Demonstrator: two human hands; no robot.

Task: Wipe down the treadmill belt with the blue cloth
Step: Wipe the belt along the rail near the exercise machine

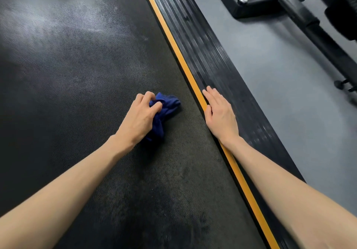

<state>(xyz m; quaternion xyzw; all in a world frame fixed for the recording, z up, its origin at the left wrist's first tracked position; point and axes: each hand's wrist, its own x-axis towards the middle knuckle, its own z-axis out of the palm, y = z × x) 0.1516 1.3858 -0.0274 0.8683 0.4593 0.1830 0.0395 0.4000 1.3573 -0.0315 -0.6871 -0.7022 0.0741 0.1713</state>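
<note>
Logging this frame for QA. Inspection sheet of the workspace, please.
Surface: belt dark and textured, with pale smears at far left.
Job's things: cloth blue, bunched, lying on the belt.
Clutter: nothing seen.
Grips: left hand grips the cloth and holds it to the belt; right hand lies flat, fingers straight, on the yellow strip and ribbed rail.
Cables: nothing seen.
Surroundings: grey floor; black machine base at far right.

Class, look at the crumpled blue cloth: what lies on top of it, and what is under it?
The left hand grips the blue cloth from above. Under it lies the treadmill belt; the patch beneath the cloth is covered.
</note>
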